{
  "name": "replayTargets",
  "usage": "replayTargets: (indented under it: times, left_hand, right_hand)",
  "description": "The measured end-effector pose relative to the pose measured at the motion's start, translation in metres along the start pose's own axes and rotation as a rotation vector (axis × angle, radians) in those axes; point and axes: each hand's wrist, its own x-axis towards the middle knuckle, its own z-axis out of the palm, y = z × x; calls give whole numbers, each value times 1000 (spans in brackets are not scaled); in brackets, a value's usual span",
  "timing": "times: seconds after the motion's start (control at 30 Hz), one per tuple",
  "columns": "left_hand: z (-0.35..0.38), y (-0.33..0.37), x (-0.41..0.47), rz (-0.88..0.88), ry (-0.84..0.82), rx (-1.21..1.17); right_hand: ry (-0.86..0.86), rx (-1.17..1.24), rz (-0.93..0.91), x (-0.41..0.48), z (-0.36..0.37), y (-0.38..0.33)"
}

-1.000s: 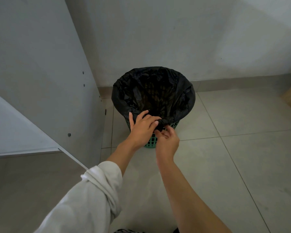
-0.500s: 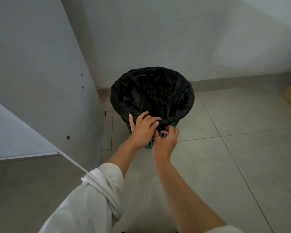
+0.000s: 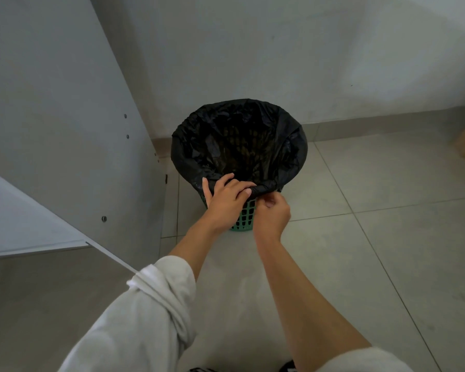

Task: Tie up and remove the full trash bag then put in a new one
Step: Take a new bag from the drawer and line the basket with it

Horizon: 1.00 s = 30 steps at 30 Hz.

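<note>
**Black liner getting tucked onto the green bin**

A green lattice bin (image 3: 244,217) is parked on the tiled floor (image 3: 373,237), right in the corner by a pale wall (image 3: 253,49) and a white cabinet panel (image 3: 51,103). A black trash bag (image 3: 287,146) is spread open inside it, with its edge folded down over the rim all the way round. The near rim is covered by the left hand (image 3: 227,202), fingers curled over the rolled bag edge and clamped on it, thumb sticking up. The right hand (image 3: 273,213) is held just beside it, fingers pinched together on the bag edge under the rim. A light sleeve (image 3: 156,304) is pushed up the left forearm. Whether anything is in the bag can't be made out, too dark.
</note>
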Motion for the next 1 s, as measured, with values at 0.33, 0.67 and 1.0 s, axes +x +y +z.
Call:
replayTargets:
  times: [0.33,0.67,1.0]
  left_hand:
    - [0,-6,-5,6,10,-29]
    - [0,-7,-3,16,1,-60]
    - [-4,-5,0,4,-23,-46]
  right_hand:
    - [-220,514,418,-12,2,-15]
    - [-46,926,651,-12,-9,-32]
    - [-154,948,758,1,-1,-41]
